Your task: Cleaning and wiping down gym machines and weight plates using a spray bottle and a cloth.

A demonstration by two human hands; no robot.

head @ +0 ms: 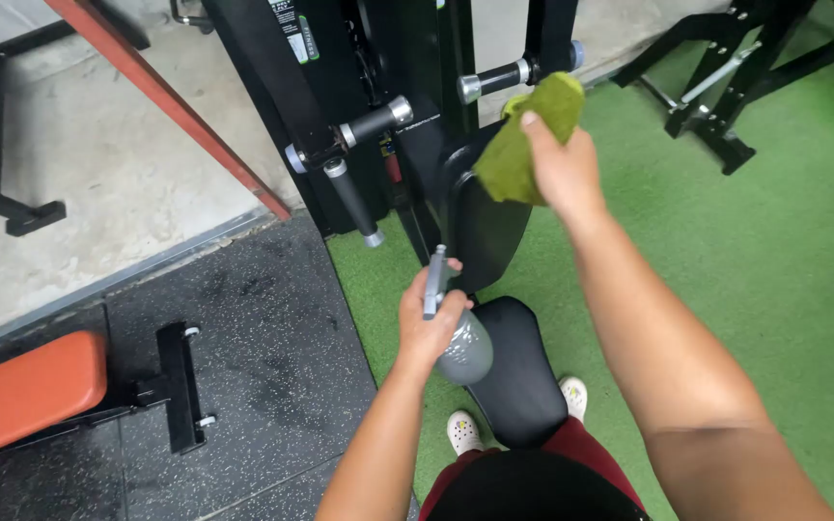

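Observation:
My left hand [427, 323] grips a grey spray bottle [463, 349], nozzle pointing away from me, just above the black seat pad [523, 371] of a black gym machine. My right hand [560, 164] holds a bunched olive-green cloth [525, 145] pressed against the top of the machine's black back pad [483, 227]. The two hands are well apart, the right one higher and further from me.
The machine's frame [272, 77] carries chrome-tipped pegs and handles [378, 121]. An orange bench [21, 391] lies at lower left on dark rubber flooring. Green turf [784, 251] stretches right, with other black machine legs [726, 106] at top right. My white shoes [463, 431] show below.

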